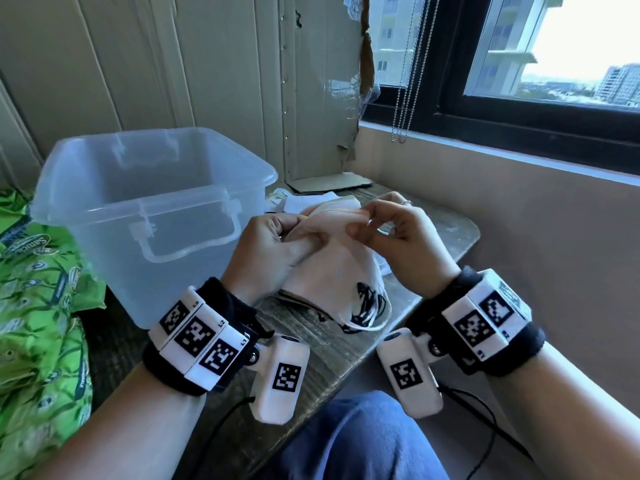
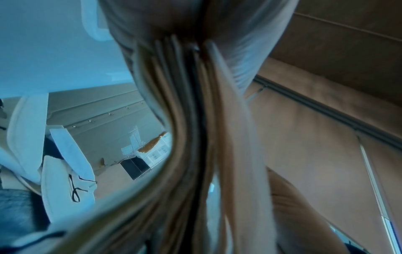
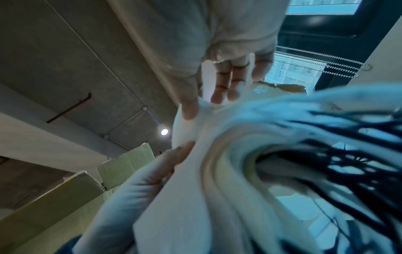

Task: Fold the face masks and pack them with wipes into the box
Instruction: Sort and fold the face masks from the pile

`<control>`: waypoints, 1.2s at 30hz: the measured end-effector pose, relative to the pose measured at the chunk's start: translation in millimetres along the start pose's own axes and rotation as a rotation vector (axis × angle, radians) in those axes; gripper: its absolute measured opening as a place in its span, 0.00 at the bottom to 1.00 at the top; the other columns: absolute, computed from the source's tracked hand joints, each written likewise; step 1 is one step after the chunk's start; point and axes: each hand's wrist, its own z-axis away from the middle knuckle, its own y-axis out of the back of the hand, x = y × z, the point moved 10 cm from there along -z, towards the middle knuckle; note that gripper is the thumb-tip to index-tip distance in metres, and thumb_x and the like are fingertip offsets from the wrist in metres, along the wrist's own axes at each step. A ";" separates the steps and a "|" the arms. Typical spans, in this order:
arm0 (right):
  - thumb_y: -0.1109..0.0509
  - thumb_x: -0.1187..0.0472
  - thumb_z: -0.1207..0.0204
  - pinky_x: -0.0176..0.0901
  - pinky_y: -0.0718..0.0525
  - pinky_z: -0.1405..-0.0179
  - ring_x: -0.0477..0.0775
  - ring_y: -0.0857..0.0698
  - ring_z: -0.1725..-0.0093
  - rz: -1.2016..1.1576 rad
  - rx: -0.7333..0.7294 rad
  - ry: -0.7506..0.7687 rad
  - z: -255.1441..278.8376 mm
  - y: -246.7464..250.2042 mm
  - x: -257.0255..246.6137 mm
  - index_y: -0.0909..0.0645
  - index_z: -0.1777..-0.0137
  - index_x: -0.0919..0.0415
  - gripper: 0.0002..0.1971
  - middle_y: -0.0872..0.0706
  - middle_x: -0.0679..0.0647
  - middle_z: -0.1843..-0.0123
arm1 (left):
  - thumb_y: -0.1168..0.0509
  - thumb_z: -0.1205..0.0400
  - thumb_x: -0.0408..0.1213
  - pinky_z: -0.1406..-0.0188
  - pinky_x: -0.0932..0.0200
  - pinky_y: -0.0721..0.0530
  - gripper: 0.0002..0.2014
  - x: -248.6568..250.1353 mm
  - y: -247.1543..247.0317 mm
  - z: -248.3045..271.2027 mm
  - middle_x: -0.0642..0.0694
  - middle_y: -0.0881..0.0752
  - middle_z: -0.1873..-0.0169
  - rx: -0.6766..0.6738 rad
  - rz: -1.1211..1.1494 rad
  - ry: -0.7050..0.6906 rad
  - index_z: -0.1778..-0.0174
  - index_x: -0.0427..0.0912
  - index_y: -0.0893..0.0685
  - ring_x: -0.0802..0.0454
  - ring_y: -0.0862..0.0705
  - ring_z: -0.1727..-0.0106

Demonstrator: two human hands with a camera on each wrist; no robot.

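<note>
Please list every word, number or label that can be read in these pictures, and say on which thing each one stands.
"L2": left wrist band, beside its middle square code.
"L1" and "L3": same band, small, only just readable.
Green wipes packs: a brand oval, upside down and blurred, not readable.
Right wrist band: small marks, too blurred.
Both wrist views: no text.

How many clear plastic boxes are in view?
1: the clear plastic box stands on the table's left side, beside the left hand. Others may sit out of frame.

Perhaps "Sanicare" on green wipes pack [image 1: 38,271]
</note>
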 end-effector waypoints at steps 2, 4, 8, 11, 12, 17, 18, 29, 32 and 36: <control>0.30 0.55 0.31 0.39 0.28 0.56 0.47 0.26 0.62 0.057 -0.011 0.003 -3.1 0.2 1.3 0.28 0.70 0.45 0.11 0.26 0.45 0.64 | 0.28 0.26 0.28 0.50 0.57 0.19 0.03 1.7 -1.9 0.5 0.43 0.11 0.60 -0.026 -0.038 -0.006 0.59 0.38 0.10 0.56 0.19 0.53; 0.34 0.53 0.32 0.50 0.24 0.56 0.55 0.24 0.62 0.091 -0.033 -0.022 -5.5 0.4 4.3 0.28 0.70 0.48 0.08 0.24 0.48 0.67 | 0.27 0.27 0.29 0.50 0.61 0.17 0.04 1.5 -3.4 1.0 0.41 0.10 0.56 -0.055 -0.060 0.001 0.58 0.39 0.11 0.63 0.17 0.55; 0.28 0.55 0.35 0.56 0.20 0.55 0.60 0.21 0.62 -0.051 0.071 -0.038 -5.9 8.1 11.0 0.22 0.64 0.47 0.04 0.18 0.58 0.66 | 0.30 0.26 0.22 0.54 0.72 0.19 0.13 9.6 -13.1 2.7 0.59 0.11 0.60 -0.129 -0.012 -0.038 0.51 0.43 0.14 0.72 0.16 0.57; 0.24 0.53 0.31 0.49 0.19 0.50 0.50 0.19 0.57 -0.094 0.103 -0.106 -3.9 9.8 23.2 0.24 0.44 0.49 0.17 0.17 0.50 0.56 | 0.34 0.23 0.19 0.48 0.70 0.19 0.24 15.9 -18.9 2.6 0.52 0.12 0.53 -0.188 0.014 -0.101 0.38 0.50 0.22 0.65 0.16 0.52; 0.25 0.49 0.32 0.48 0.18 0.47 0.50 0.18 0.51 -0.095 0.027 -0.129 -2.6 2.7 25.6 0.26 0.38 0.52 0.23 0.17 0.52 0.49 | 0.35 0.22 0.21 0.46 0.64 0.17 0.26 17.1 -19.5 3.1 0.44 0.12 0.51 -0.206 0.030 -0.112 0.35 0.54 0.25 0.59 0.15 0.50; 0.29 0.59 0.30 0.38 0.14 0.58 0.44 0.14 0.60 -0.479 -0.224 -0.180 9.7 -30.6 24.1 0.21 0.49 0.59 0.11 0.11 0.47 0.61 | 0.37 0.21 0.23 0.49 0.56 0.17 0.27 12.8 -14.2 1.2 0.40 0.12 0.55 -0.114 0.155 -0.106 0.32 0.56 0.28 0.52 0.16 0.54; 0.28 0.59 0.31 0.39 0.15 0.57 0.45 0.14 0.59 -0.502 -0.135 -0.145 7.1 -22.7 23.6 0.21 0.48 0.61 0.13 0.11 0.46 0.61 | 0.36 0.22 0.24 0.52 0.61 0.18 0.25 10.9 -8.8 -0.4 0.47 0.12 0.61 -0.035 0.193 -0.107 0.33 0.53 0.26 0.56 0.17 0.57; 0.30 0.69 0.29 0.29 0.17 0.63 0.41 0.15 0.55 -0.541 -0.010 -0.112 8.8 -17.6 23.9 0.29 0.34 0.70 0.23 0.14 0.54 0.50 | 0.41 0.17 0.28 0.43 0.80 0.30 0.35 -11.5 -18.7 -0.9 0.62 0.30 0.36 0.050 0.170 -0.085 0.19 0.45 0.53 0.81 0.26 0.46; 0.30 0.73 0.30 0.34 0.15 0.58 0.42 0.13 0.55 -0.585 -0.074 -0.130 8.3 -15.4 25.3 0.25 0.40 0.65 0.18 0.10 0.46 0.57 | 0.30 0.24 0.34 0.38 0.64 0.22 0.45 -10.0 -12.1 -2.0 0.41 0.22 0.34 0.059 0.186 -0.098 0.19 0.49 0.53 0.59 0.19 0.42; 0.29 0.68 0.32 0.40 0.14 0.55 0.48 0.13 0.56 -0.475 -0.242 -0.163 9.5 -18.4 24.7 0.22 0.45 0.64 0.15 0.12 0.51 0.57 | 0.24 0.35 0.31 0.51 0.58 0.15 0.44 0.7 -8.6 -1.8 0.43 0.15 0.50 -0.006 0.157 -0.184 0.29 0.65 0.38 0.52 0.16 0.52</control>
